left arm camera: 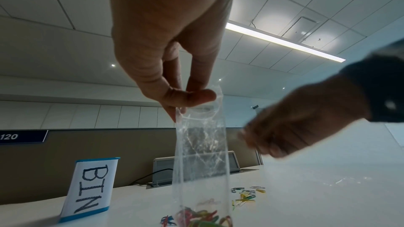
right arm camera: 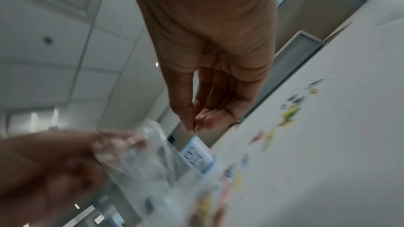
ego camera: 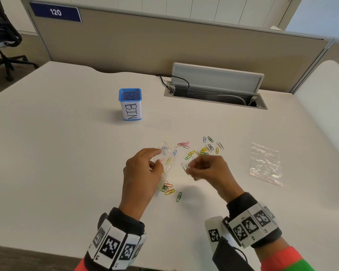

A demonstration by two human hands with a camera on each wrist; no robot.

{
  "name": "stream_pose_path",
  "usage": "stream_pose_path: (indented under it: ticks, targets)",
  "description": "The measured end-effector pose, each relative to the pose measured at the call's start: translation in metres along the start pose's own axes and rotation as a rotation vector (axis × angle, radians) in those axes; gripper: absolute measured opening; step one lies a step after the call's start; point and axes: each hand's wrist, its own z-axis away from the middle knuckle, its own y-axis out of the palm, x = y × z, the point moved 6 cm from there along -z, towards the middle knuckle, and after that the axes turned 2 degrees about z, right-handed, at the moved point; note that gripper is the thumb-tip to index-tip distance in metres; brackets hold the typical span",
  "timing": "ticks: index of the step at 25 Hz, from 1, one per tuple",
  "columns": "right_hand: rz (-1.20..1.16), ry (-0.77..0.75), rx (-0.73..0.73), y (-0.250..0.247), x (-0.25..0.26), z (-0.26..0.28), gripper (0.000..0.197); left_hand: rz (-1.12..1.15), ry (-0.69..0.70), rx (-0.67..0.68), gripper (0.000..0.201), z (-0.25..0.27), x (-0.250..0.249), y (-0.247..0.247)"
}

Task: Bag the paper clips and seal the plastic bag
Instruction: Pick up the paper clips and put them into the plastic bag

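My left hand (ego camera: 145, 169) pinches the top edge of a clear plastic bag (ego camera: 167, 163) and holds it upright over the desk; its mouth gapes. In the left wrist view the bag (left arm camera: 201, 153) hangs from thumb and fingers with several coloured paper clips (left arm camera: 203, 217) at its bottom. My right hand (ego camera: 205, 166) hovers just right of the bag's mouth, its fingertips pinching pale paper clips (ego camera: 185, 166); the right wrist view is blurred. Several loose coloured clips (ego camera: 202, 148) lie on the desk behind the right hand, and a green clip (ego camera: 178, 196) lies near the front.
A second clear plastic bag (ego camera: 266, 163) lies flat at the right. A blue-rimmed box marked BIN (ego camera: 130, 104) stands at the back left. An open cable hatch (ego camera: 215, 90) sits in the white desk (ego camera: 67, 153) before a partition wall.
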Motion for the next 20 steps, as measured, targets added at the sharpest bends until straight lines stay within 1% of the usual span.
stream_pose_path:
  ticks: [1, 2, 3, 4, 6, 7, 9, 11, 13, 15, 16, 18, 20]
  targets:
    - [-0.134, -0.045, -0.011, -0.002, 0.017, 0.003, 0.013, 0.0, 0.004, -0.001, 0.026, 0.0, -0.001, 0.001]
    - [-0.217, -0.096, -0.002, -0.002, 0.034, 0.005, 0.013, -0.001, 0.01, -0.001, 0.026, 0.0, -0.001, 0.002]
    - [-0.236, -0.147, 0.021, 0.001, 0.05, 0.007, 0.014, -0.007, 0.014, 0.003, 0.027, 0.0, -0.002, 0.004]
    - [-0.183, -0.196, 0.041, 0.006, 0.063, 0.008, 0.014, -0.013, 0.013, 0.008, 0.027, 0.0, -0.003, 0.006]
    - [0.084, -0.286, 0.035, 0.017, 0.078, 0.012, 0.013, -0.004, 0.005, 0.017, 0.028, 0.0, -0.005, 0.009]
    - [0.214, -0.315, 0.018, 0.022, 0.08, 0.014, 0.013, 0.013, 0.001, 0.021, 0.028, 0.0, -0.006, 0.01]
    - [0.363, -0.345, -0.042, 0.022, 0.078, 0.015, 0.015, 0.048, -0.002, 0.033, 0.028, 0.0, -0.007, 0.01]
    - [0.444, -0.347, -0.127, 0.015, 0.074, 0.014, 0.02, 0.084, -0.004, 0.049, 0.027, -0.002, -0.006, 0.011]
    - [0.475, -0.285, -0.16, 0.007, 0.067, 0.012, 0.019, 0.137, -0.012, 0.085, 0.026, -0.003, -0.004, 0.014]
    - [0.38, -0.216, -0.172, -0.001, 0.06, 0.01, 0.012, 0.197, -0.018, 0.145, 0.027, -0.004, -0.005, 0.018]
    - [0.339, -0.2, -0.198, -0.005, 0.058, 0.01, 0.013, 0.228, -0.02, 0.172, 0.027, -0.006, -0.006, 0.02]
    - [0.315, -0.204, -0.297, -0.018, 0.059, 0.012, 0.017, 0.295, -0.027, 0.199, 0.026, -0.009, -0.006, 0.021]
    - [0.311, -0.21, -0.384, -0.031, 0.06, 0.015, 0.018, 0.339, -0.037, 0.186, 0.023, -0.014, -0.001, 0.02]
